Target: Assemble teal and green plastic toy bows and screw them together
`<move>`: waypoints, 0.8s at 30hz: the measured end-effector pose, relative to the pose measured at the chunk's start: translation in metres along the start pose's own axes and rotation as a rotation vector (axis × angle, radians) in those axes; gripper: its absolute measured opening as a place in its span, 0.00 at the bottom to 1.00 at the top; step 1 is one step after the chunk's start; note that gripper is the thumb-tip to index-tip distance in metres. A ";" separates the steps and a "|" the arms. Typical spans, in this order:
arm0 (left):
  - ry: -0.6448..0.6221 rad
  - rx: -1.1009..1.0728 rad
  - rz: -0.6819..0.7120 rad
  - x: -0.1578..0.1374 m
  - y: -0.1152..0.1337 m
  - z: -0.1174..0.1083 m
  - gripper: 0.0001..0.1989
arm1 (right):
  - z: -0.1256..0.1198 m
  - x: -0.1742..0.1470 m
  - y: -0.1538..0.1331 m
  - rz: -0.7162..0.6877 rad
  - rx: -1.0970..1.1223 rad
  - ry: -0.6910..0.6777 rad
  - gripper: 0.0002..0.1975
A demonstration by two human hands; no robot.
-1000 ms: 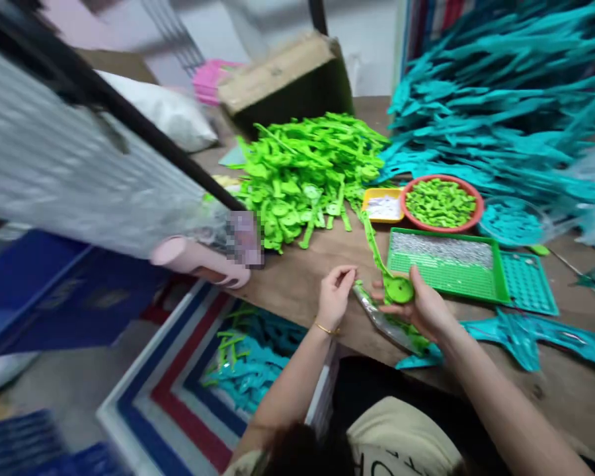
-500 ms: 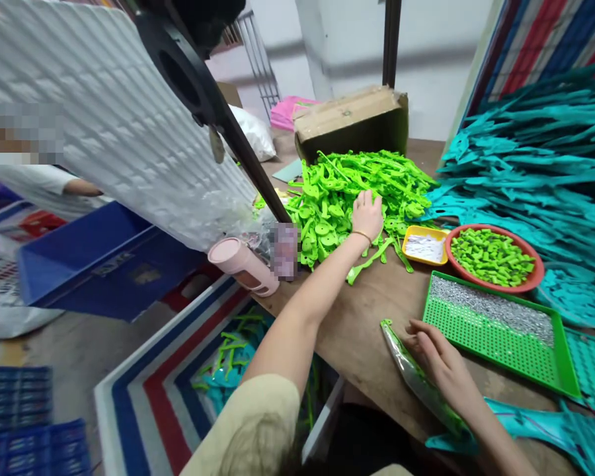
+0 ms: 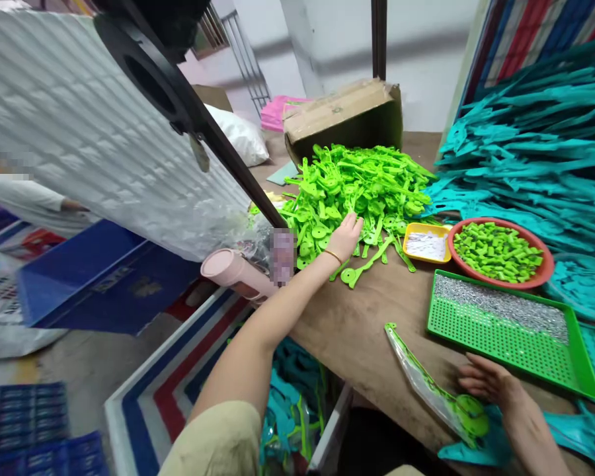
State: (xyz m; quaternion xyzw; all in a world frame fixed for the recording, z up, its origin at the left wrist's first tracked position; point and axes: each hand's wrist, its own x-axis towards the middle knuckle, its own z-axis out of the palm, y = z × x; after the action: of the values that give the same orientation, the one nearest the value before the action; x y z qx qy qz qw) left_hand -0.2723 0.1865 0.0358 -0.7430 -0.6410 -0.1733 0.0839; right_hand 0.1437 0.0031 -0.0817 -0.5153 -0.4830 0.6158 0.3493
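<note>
My left hand is at the near edge of a heap of bright green plastic parts, long strips with round disc ends. Its fingers are bent together over a green part; the fingertips are partly lost among the pieces. My right hand is open, fingers apart and holding nothing, low over the table's right side. Just left of it lies a long, curved green part with a clear plastic sheet, its disc end towards me. Part of a turquoise piece shows beneath that end.
A green perforated tray holds small metal pieces. Behind it stand a red bowl of green bits and a yellow dish of thin pins. Turquoise parts are stacked right. A pink cylinder and dark pole stand left.
My left hand has drawn back from the heap, towards me and to the left. My right hand has moved off the long green part to the right, its fingers spreading.
</note>
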 end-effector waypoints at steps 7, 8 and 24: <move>0.230 -0.437 -0.228 0.014 -0.007 -0.065 0.16 | 0.012 -0.013 -0.013 -0.109 -0.067 0.079 0.39; 0.178 -0.480 -0.263 0.015 -0.008 -0.071 0.16 | 0.014 -0.016 -0.014 -0.122 -0.078 0.078 0.37; 0.045 -1.262 -0.318 -0.091 0.109 -0.102 0.17 | 0.051 -0.067 -0.118 -0.757 -0.861 0.283 0.38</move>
State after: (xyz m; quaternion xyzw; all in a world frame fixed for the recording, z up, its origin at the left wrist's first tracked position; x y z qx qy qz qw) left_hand -0.1915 0.0492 0.1074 -0.5418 -0.5163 -0.5423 -0.3819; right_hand 0.1009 -0.0368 0.0509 -0.4796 -0.7885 0.1222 0.3650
